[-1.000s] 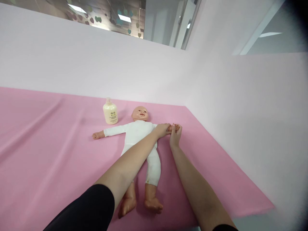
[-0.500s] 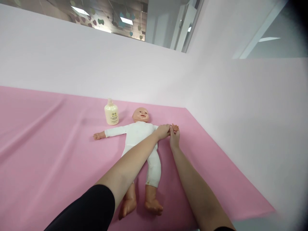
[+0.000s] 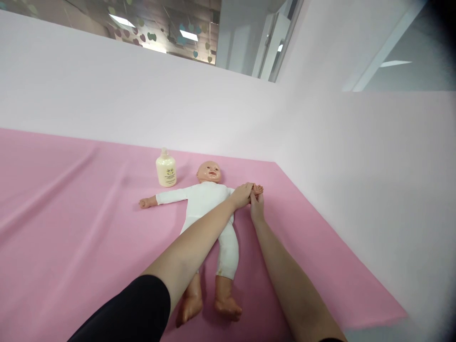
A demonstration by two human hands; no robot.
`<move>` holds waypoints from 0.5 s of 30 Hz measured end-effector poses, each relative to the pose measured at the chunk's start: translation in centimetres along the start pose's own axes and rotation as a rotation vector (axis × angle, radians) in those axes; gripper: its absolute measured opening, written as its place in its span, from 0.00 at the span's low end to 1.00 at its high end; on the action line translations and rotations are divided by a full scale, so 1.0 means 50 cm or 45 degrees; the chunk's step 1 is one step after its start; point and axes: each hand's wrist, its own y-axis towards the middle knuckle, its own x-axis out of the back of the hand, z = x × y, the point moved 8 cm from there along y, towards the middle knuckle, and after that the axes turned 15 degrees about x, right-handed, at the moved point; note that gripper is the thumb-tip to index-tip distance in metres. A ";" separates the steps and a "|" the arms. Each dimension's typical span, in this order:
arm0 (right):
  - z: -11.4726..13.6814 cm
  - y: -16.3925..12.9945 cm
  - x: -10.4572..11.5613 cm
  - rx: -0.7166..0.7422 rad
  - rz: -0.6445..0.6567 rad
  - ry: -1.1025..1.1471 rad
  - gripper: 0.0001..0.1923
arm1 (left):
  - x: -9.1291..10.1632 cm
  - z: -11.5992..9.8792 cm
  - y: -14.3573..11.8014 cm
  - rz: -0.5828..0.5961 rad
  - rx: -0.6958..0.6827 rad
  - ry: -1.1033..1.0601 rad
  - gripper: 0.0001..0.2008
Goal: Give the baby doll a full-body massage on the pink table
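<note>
A baby doll (image 3: 203, 202) with a white cloth body lies on its back on the pink sheet (image 3: 71, 266), arms spread and bare feet toward me. My left hand (image 3: 242, 195) reaches across the doll's body and is wrapped round its forearm on the right side of the view. Close beside it, my right hand (image 3: 257, 208) grips the same arm at the doll's hand (image 3: 258, 189), whose fingers show above mine. My own fingertips are partly hidden. The doll's other arm (image 3: 171, 195) rests stretched out on the sheet.
A cream pump bottle (image 3: 166, 170) stands left of the doll's head. White walls (image 3: 142, 99) rise behind and to the right of the pink surface. Above the back wall, a window (image 3: 171, 33) shows hanging heart shapes and ceiling lights.
My right hand has shifted slightly down and left along the doll's hand. My left hand stays round the forearm. The whole view has moved a little.
</note>
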 end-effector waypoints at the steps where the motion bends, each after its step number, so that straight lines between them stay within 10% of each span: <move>1: -0.002 0.000 0.000 0.001 0.010 -0.006 0.28 | 0.000 0.002 0.000 0.004 0.015 0.004 0.13; 15: -0.025 0.001 0.022 -0.139 -0.136 0.056 0.32 | -0.002 -0.001 -0.007 0.050 0.046 0.255 0.18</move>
